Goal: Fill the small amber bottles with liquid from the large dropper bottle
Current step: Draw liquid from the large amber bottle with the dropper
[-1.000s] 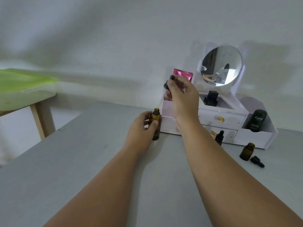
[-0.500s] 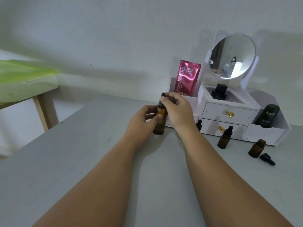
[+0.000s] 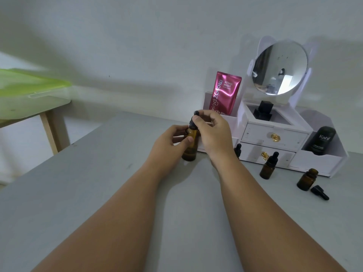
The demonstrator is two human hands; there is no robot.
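On the grey tabletop (image 3: pixel 98 193), near its far side, we keep the large amber glass dropper bottle (image 3: pixel 190 148) standing upright. Our left hand (image 3: pixel 169 146) curls round its body, and our right hand (image 3: pixel 213 132) pinches the black rubber dropper top (image 3: pixel 193 122) at its neck. To the right, before the white drawer organiser with a round mirror (image 3: pixel 275 138), stand a capped small amber bottle (image 3: pixel 267 167) and an uncapped small amber bottle (image 3: pixel 307 179). A loose black dropper cap (image 3: pixel 319 192) lies just beside the uncapped one.
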